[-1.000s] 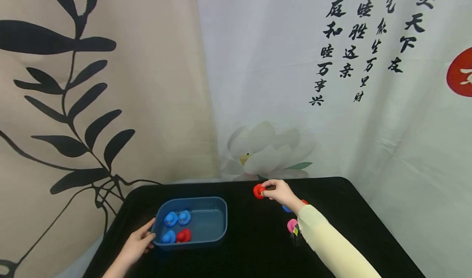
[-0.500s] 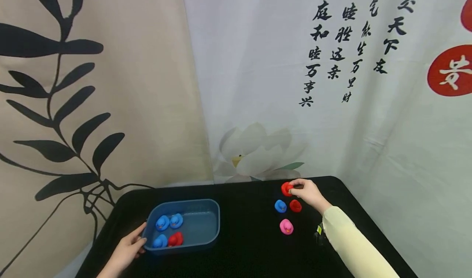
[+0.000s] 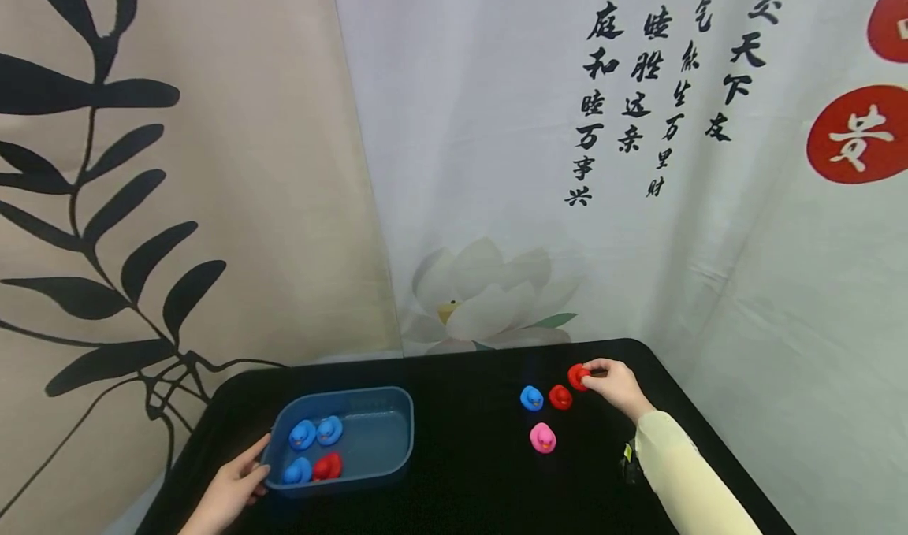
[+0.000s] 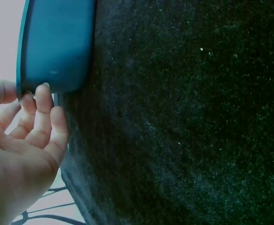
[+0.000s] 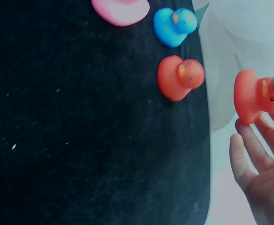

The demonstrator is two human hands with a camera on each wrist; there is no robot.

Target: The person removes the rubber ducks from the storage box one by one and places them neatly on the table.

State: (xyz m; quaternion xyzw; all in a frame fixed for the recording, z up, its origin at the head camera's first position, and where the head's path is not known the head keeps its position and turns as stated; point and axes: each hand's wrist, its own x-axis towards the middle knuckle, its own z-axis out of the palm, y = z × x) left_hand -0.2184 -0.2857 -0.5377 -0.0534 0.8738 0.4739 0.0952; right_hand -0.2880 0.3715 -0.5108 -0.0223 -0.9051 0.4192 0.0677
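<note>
My right hand pinches a red rubber duck between thumb and fingers near the back right of the black table. In the right wrist view that duck shows tipped on its side. Just left of it sit another red rubber duck and a blue one, with a pink rubber duck in front. My left hand grips the near left corner of a blue tray, the fingers against its outer wall. Three blue ducks and one red duck lie in the tray's left half.
The black table has rounded far corners. A curtain printed with leaves, a lotus and characters hangs right behind its far edge. A small black item with a yellow-green mark shows beside the right sleeve.
My right hand has carried the red duck rightward, past the blue and red ducks, to their right side. The head view has turned right. My left hand has stayed at the tray's corner.
</note>
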